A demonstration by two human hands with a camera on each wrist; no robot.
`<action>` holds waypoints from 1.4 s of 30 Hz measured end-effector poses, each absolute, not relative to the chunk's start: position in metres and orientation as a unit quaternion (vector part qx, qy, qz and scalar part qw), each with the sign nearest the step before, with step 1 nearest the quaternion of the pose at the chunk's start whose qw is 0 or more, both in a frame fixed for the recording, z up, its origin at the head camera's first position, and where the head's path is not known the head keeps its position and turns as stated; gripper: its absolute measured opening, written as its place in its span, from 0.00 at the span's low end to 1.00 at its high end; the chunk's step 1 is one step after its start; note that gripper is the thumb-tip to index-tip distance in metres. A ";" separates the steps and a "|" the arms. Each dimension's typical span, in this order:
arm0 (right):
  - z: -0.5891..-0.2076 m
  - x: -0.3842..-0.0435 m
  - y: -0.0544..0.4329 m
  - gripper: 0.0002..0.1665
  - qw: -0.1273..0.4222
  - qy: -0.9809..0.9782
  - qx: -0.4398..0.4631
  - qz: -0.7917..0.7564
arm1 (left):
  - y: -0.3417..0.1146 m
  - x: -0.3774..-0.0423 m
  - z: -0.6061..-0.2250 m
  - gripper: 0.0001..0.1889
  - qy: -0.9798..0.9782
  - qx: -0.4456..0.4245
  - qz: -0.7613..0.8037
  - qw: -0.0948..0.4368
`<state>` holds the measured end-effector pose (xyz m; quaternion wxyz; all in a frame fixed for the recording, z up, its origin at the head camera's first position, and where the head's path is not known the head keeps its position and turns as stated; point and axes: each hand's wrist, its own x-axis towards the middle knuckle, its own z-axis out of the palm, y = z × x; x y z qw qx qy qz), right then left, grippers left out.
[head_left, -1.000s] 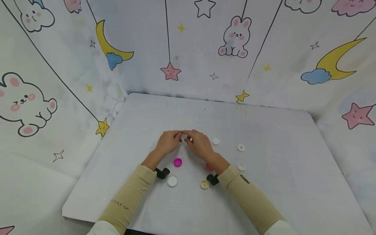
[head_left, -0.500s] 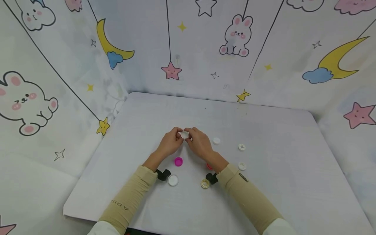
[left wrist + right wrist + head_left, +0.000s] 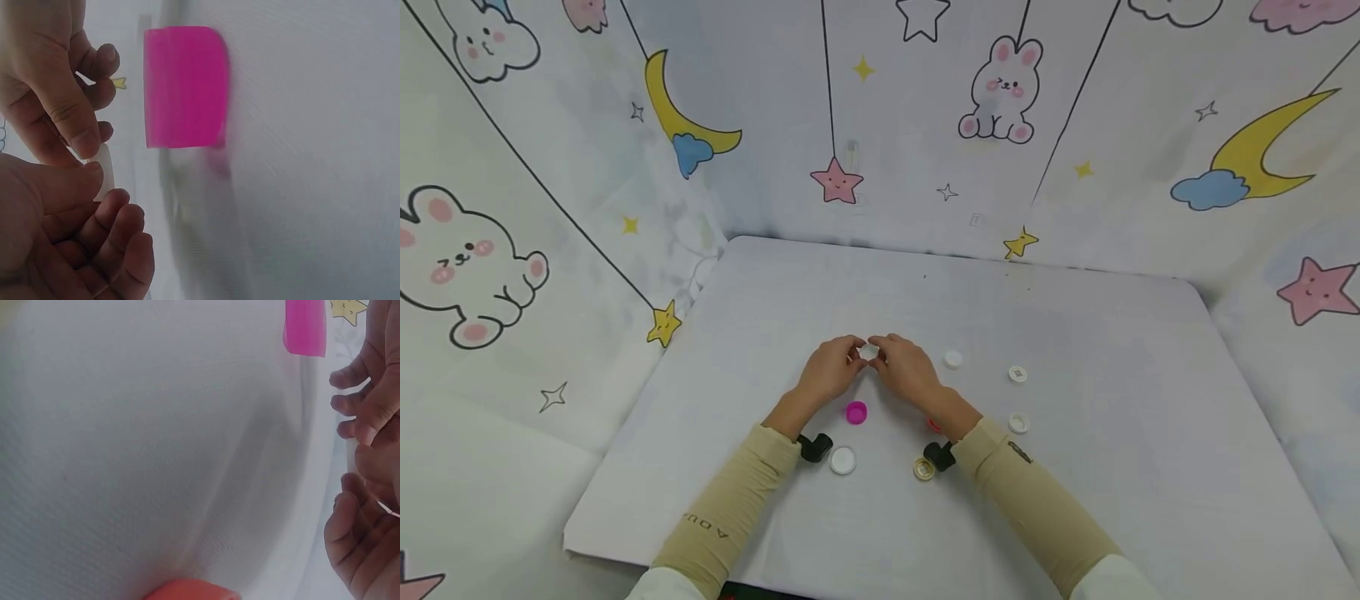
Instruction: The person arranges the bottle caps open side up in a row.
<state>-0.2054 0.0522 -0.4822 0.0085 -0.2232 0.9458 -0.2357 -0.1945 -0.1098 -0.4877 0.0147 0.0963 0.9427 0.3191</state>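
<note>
A small white bottle cap (image 3: 868, 352) is held up between both hands over the middle of the table. My left hand (image 3: 831, 368) pinches its left side between thumb and fingers. From the other side my right hand (image 3: 906, 371) pinches it too. The left wrist view shows the cap's ridged edge (image 3: 107, 172) between the two thumbs, the rest covered by fingers. Closer to the body, below the hands, sits a magenta cap (image 3: 856, 412). A red cap (image 3: 934, 426) is partly hidden under the right wrist.
Near the forearms lie a larger white cap (image 3: 842, 461) and a gold cap (image 3: 924, 469). To the right are more white caps: one just beyond the right hand (image 3: 952, 359), another ring-like (image 3: 1017, 374), a third nearer (image 3: 1018, 423). Patterned cloth walls (image 3: 910, 125) enclose the white table (image 3: 1112, 458).
The cap, mostly covered by fingers a second ago, came into sight between the hands and has since tilted. Both hands rose slightly, then lowered a little. The other caps stay put.
</note>
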 end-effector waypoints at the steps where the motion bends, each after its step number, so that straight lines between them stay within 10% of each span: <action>1: -0.483 -0.206 0.052 0.24 0.013 0.946 -0.222 -0.236 | -0.110 -0.194 -0.487 0.16 0.944 0.097 0.314 0.016; 42: -0.467 -0.201 0.055 0.27 0.102 0.950 -0.174 -0.237 | -0.107 -0.193 -0.474 0.20 0.963 0.088 0.250 0.054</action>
